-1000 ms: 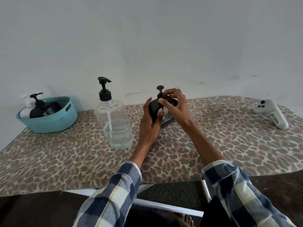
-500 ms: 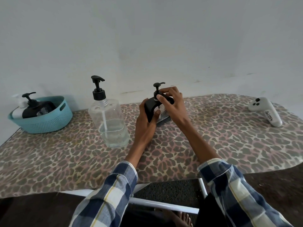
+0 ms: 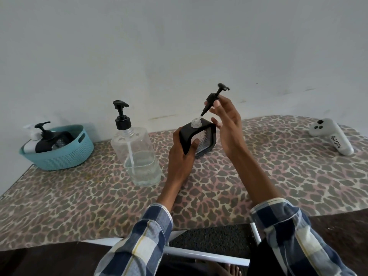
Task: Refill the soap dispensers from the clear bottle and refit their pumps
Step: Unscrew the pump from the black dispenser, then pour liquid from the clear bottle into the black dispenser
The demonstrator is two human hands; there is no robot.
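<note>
Right hand (image 3: pixel 225 118) pinches the pump (image 3: pixel 214 98), its tube slanting from 1 o'clock down to the dispenser (image 3: pixel 199 138) neck at 7 o'clock. I see my left hand (image 3: pixel 182 156) gripping the dispenser; the clear bottle (image 3: pixel 136 154) waits at 9 o'clock.

The right hand (image 3: pixel 227 118) has lifted the black pump (image 3: pixel 214 98) out of the black dispenser (image 3: pixel 199 138), its tube tip just above the now uncovered neck, tilted rightward.
</note>
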